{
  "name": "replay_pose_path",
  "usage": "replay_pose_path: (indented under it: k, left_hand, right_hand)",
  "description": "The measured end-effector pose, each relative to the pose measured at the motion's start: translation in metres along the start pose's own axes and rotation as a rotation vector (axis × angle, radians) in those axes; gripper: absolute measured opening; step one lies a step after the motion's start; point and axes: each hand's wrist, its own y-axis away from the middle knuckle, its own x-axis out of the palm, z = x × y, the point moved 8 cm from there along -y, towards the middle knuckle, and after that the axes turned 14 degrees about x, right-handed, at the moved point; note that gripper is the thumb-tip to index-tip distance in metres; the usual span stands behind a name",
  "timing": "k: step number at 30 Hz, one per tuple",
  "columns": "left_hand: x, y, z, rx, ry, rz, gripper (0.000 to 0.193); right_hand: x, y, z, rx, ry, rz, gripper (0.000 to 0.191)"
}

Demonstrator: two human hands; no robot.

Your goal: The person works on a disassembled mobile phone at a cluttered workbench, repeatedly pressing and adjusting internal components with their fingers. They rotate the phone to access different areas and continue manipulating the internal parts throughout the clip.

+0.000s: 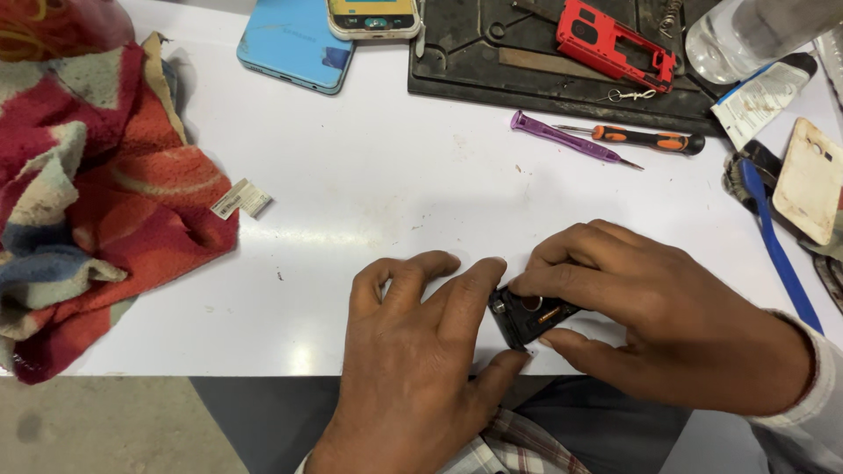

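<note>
On the white table [378, 175], my left hand [413, 351] and right hand [650, 316] pinch a small black phone part [529, 318] (metal bits showing), fingers closed narrowly around it, near the table's front edge.

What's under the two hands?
A small black phone part lies on the white table, pinched between the left hand and right hand. Most of it is covered by fingers.
</note>
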Motion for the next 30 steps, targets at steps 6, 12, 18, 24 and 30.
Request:
replay_pose_path:
  k: [6, 12, 18, 24, 30]
  left_hand:
    - [-0.0016, -0.0006, 0.0004, 0.011, 0.021, -0.013, 0.072]
    - [-0.0009, 0.0006, 0.0014, 0.005, 0.034, -0.015, 0.071]
    - [-0.0009, 0.0008, 0.0014, -0.010, 0.037, -0.016, 0.071]
    - [-0.0023, 0.0000, 0.0002, -0.009, 0.016, -0.016, 0.071]
    - [-0.0017, -0.0014, 0.0016, -0.037, 0.008, 0.008, 0.072]
  right_hand:
    - [0.0016, -0.0007, -0.0009, 0.010, -0.019, 0.016, 0.051]
    - [0.0041, -0.0024, -0.0025, 0.037, 0.008, 0.016, 0.047]
    - [0.0028, -0.0028, -0.0006, 0.035, 0.025, 0.013, 0.048]
    - [0.0015, -0.0030, 0.0026, 0.026, 0.024, -0.004, 0.049]
    - [-0.0022, 0.0010, 0.0014, 0.015, -0.050, -0.009, 0.061]
